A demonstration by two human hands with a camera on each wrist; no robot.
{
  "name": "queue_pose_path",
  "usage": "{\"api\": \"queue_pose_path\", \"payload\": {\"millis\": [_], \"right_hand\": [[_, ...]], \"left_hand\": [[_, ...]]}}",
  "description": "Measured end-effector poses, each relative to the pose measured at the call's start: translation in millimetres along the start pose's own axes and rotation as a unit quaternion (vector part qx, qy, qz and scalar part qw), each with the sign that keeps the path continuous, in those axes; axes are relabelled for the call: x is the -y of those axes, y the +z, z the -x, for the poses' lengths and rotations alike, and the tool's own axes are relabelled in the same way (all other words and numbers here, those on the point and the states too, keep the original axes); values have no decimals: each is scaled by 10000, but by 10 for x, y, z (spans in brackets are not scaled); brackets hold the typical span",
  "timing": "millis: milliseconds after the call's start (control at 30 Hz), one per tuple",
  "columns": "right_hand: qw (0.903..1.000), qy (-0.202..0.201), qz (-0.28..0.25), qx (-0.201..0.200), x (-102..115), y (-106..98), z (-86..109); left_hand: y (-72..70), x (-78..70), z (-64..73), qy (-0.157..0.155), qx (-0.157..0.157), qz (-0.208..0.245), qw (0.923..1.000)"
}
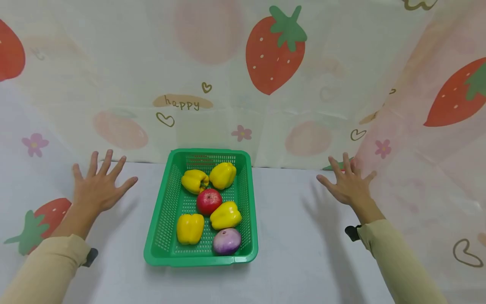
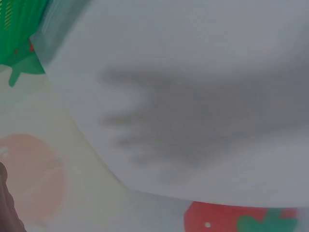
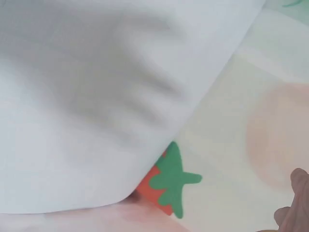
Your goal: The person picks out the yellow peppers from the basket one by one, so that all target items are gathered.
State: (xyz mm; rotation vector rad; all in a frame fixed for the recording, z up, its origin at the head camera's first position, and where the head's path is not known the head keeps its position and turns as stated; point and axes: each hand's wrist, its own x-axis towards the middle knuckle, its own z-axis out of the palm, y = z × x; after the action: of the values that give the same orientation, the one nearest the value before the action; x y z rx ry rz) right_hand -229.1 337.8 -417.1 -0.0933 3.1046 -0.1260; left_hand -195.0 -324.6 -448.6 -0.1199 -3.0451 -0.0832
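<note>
My left hand (image 1: 95,188) is held out with fingers spread, left of a green plastic basket (image 1: 152,236). On the basket's other side, my right hand (image 1: 349,183) also has its fingers spread and holds nothing. Shadows of both hands fall on the white surface in the wrist views. Inside the basket lie several yellow bell peppers (image 1: 190,229), a red round fruit or vegetable (image 1: 209,201) near the middle, and a purple-and-white round vegetable (image 1: 227,241) at the near right corner. Only fingertips (image 3: 300,181) show at the corner of the right wrist view.
A white table (image 1: 284,236) bears the basket. Behind it and along the sides hangs a pale curtain (image 1: 228,114) printed with strawberries, hearts and flowers. Dark straps (image 1: 353,233) show at both wrists, by the cuffs of the beige sleeves (image 1: 402,261).
</note>
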Motion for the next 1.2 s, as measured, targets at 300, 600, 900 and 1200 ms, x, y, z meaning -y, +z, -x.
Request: {"api": "queue_pose_path", "payload": {"millis": [300, 600, 900, 1200], "right_hand": [[9993, -368, 41, -110, 320, -62, -70], [9948, -1000, -167, 92, 803, -140, -59], [9770, -1958, -758, 378, 1276, -185, 24], [9684, -2341, -724, 471, 1581, -103, 48]], "left_hand": [[-66, -278, -27, 382, -14, 74, 9992], [-65, -523, -2, 1044, 358, 166, 9937], [19, -642, 24, 1601, 1042, 309, 9811], [57, -661, 42, 1937, 1038, 345, 9749]]}}
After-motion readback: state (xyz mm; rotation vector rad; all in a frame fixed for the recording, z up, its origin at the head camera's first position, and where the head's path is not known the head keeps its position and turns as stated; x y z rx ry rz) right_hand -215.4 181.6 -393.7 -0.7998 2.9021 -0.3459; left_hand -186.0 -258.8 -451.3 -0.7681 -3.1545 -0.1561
